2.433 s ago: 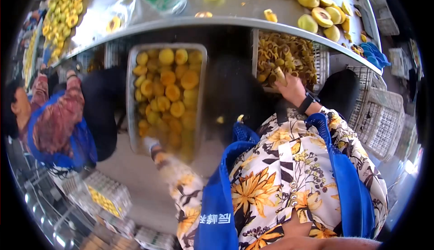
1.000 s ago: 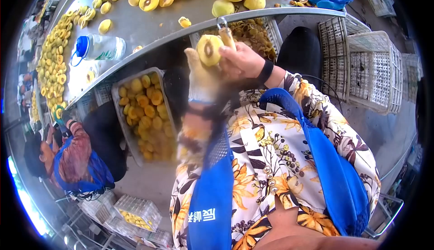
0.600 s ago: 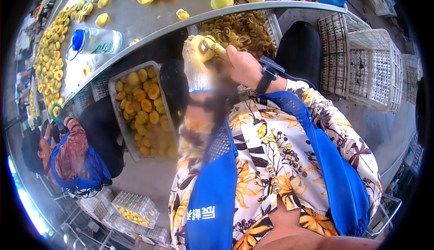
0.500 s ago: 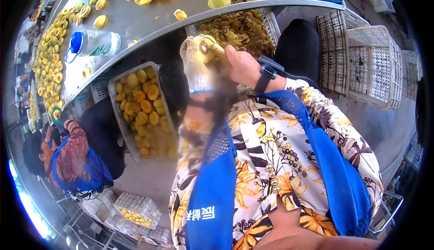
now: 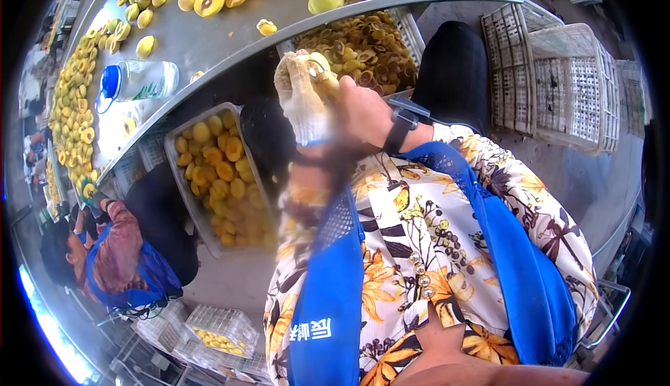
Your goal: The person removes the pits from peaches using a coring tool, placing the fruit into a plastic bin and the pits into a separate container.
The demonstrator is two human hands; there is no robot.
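Gripping the peach half (image 5: 315,61) in your gloved left hand (image 5: 299,103) just below the table (image 5: 230,37) edge, you hold your right hand (image 5: 361,112) closed on the pitting tool (image 5: 327,84) at its 4 o'clock, handle slanting toward 10 o'clock.

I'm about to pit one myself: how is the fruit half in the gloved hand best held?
Cup the fruit half by its rounded skin side, coming from behind, as the gloved left hand does. Its curve fits the palm, and the cut face seems left open to the tool in the right hand.
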